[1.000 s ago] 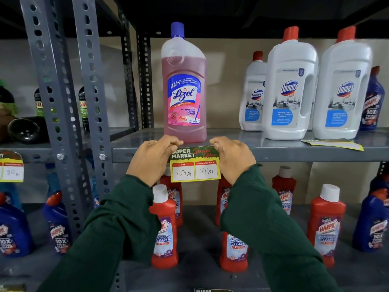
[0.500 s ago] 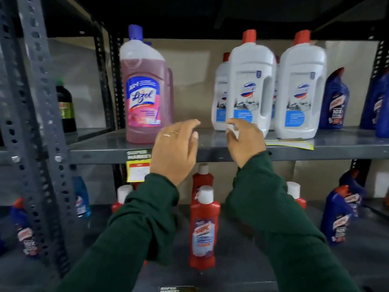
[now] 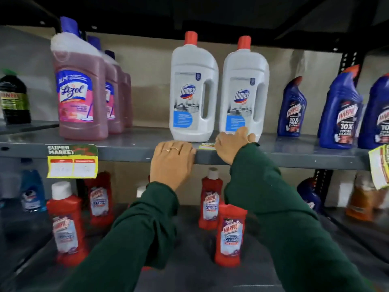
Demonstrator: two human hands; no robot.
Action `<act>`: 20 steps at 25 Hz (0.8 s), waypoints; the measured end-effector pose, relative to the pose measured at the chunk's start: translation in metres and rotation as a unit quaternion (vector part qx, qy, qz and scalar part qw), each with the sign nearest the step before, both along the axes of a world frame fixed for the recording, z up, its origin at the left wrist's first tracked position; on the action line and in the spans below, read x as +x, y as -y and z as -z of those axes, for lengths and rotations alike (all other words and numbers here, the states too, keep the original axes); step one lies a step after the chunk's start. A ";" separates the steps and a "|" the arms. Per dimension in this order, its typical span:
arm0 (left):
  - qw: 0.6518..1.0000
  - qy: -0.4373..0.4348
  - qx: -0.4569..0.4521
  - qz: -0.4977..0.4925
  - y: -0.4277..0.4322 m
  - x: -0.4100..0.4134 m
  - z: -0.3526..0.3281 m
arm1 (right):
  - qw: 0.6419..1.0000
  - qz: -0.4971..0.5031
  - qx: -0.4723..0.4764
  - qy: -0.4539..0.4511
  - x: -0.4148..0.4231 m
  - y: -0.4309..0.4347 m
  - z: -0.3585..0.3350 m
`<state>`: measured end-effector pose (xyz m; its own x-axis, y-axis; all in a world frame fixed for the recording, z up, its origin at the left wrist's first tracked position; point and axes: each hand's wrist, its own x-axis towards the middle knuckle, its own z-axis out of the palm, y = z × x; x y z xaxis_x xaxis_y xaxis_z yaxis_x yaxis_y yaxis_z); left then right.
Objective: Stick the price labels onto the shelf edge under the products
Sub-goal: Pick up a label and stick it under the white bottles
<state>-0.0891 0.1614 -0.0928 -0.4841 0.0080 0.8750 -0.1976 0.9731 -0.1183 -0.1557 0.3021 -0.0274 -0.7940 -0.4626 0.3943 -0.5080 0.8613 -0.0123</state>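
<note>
A yellow and green price label (image 3: 72,161) is stuck on the grey shelf edge (image 3: 126,151) under the pink Lizol bottle (image 3: 81,102). Another price label (image 3: 206,145) lies flat on the shelf in front of two white Domex bottles (image 3: 192,91). My right hand (image 3: 231,145) covers this label's right part, with the fingers curled down on it. My left hand (image 3: 171,163) rests on the shelf edge just left of it, its fingers hooked over the edge and holding nothing.
Blue Harpic bottles (image 3: 341,110) stand at the right of the same shelf. More labels (image 3: 379,165) hang over the edge at the far right. Red Harpic bottles (image 3: 230,234) stand on the lower shelf. A dark bottle (image 3: 13,98) is at the far left.
Both hands left the label stuck under the Lizol bottle and moved right along the shelf. My right hand has come down on the label by the Domex bottles; my left hand has settled on the edge.
</note>
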 end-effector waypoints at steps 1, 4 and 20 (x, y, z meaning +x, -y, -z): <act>1.000 -0.008 -0.001 -0.006 -0.001 0.000 0.001 | 0.999 -0.019 -0.035 -0.017 -0.001 -0.001 0.002; 1.000 -0.022 0.014 -0.007 -0.005 0.001 0.002 | 0.989 -0.063 -0.114 -0.065 -0.005 -0.003 0.008; 0.809 0.078 0.383 0.439 -0.031 0.042 -0.019 | 0.870 -0.318 -0.373 0.051 0.027 -0.048 0.033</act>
